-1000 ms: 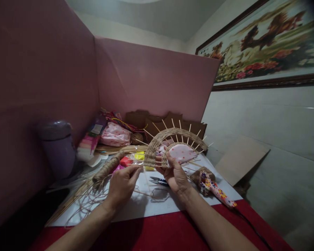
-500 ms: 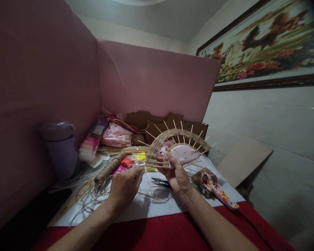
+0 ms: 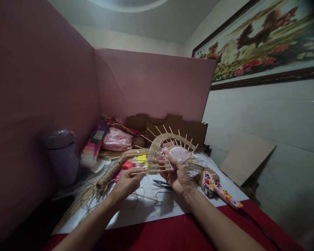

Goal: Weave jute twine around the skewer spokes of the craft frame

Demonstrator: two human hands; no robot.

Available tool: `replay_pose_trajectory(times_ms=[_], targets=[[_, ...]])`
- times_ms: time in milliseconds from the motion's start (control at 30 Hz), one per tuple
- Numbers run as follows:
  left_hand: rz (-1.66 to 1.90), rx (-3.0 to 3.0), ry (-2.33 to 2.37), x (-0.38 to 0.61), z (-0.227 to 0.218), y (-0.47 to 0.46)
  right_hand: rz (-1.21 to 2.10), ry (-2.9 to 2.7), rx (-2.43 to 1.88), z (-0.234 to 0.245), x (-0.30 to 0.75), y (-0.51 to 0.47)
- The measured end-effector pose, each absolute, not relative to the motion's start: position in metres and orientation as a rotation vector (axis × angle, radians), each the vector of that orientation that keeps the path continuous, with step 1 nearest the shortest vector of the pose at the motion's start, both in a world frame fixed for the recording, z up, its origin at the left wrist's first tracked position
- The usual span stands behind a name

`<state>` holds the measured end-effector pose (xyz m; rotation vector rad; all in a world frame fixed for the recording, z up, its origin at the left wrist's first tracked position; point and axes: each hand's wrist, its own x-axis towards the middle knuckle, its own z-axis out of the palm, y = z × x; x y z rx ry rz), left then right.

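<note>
Woven frame [image 3: 157, 153] above the sheet [image 3: 157, 209], with the right hand [image 3: 179, 177] under its middle and the left hand [image 3: 127, 183] at its left end. Snips [image 3: 161, 183] lie on the sheet between the hands. Twine spool [image 3: 111, 171] left of the left hand; jar [image 3: 62, 155] farther left, beside the partition [image 3: 151, 83]. Stick bundle [image 3: 120, 152] and pouch [image 3: 117, 138] behind the spool. Cardboard [image 3: 172, 123] stands behind the frame. Glue gun [image 3: 218, 190] right of the right hand; a board [image 3: 247, 157] leans on the wall beyond it.

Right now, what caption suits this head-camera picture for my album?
Right hand grips a half-round woven fan of sticks and twine; left hand fingers its edge.
</note>
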<state>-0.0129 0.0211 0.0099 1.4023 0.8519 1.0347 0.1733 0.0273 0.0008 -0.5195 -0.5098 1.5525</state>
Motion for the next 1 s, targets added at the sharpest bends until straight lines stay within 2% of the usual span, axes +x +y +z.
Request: replay_pose_trajectory(times_ms=[533, 800, 1000], targets=[[1.019, 1.335, 0.871, -0.013, 0.011, 0.02, 1.621, -0.649, -0.519, 0.001, 0.175, 0.026], [0.825, 0.801, 0.666, -0.033, 0.015, 0.03, 1.621, -0.665, -0.62, 0.005, 0.176, 0.026], [0.809, 0.707, 0.523, -0.035, 0.019, 0.031, 1.611, -0.603, -0.635, 0.002, 0.177, 0.029]])
